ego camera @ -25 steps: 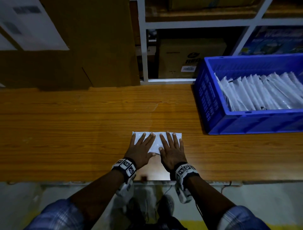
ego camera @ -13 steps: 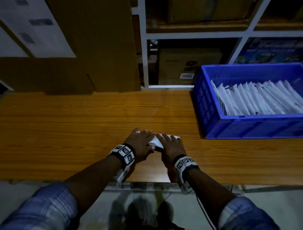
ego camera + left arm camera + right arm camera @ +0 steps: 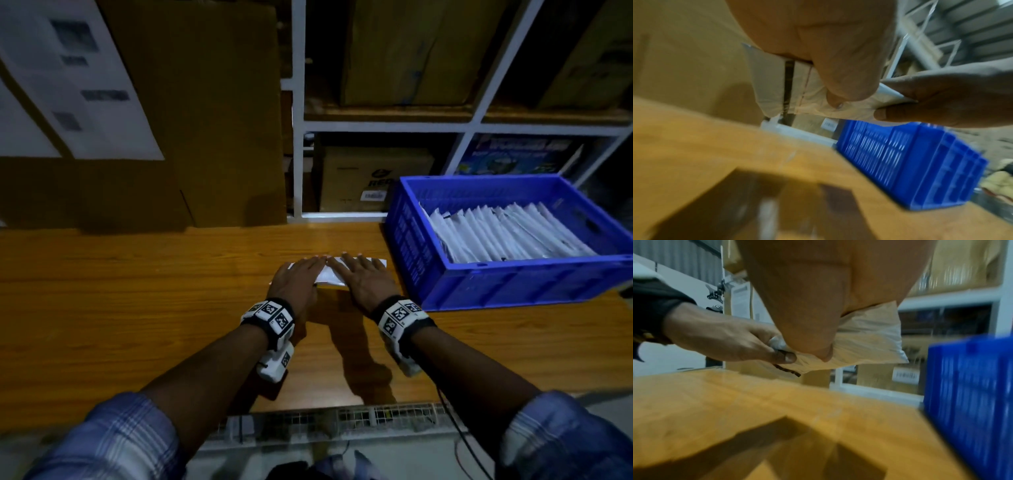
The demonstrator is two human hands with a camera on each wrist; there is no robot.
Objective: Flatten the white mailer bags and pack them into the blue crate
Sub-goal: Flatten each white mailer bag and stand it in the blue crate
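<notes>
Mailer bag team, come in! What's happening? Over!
Left hand and right hand both grip one mailer bag, lifted off table. Blue crate right, path clear.

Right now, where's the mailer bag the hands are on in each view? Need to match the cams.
Head: mailer bag lower centre, between both hands, left of the blue crate.
Left wrist: mailer bag upper centre under the thumb, lifted off the table; crate lower right.
Right wrist: mailer bag centre, pinched from both sides; crate at right edge.
Shared landmark: the blue crate.
</notes>
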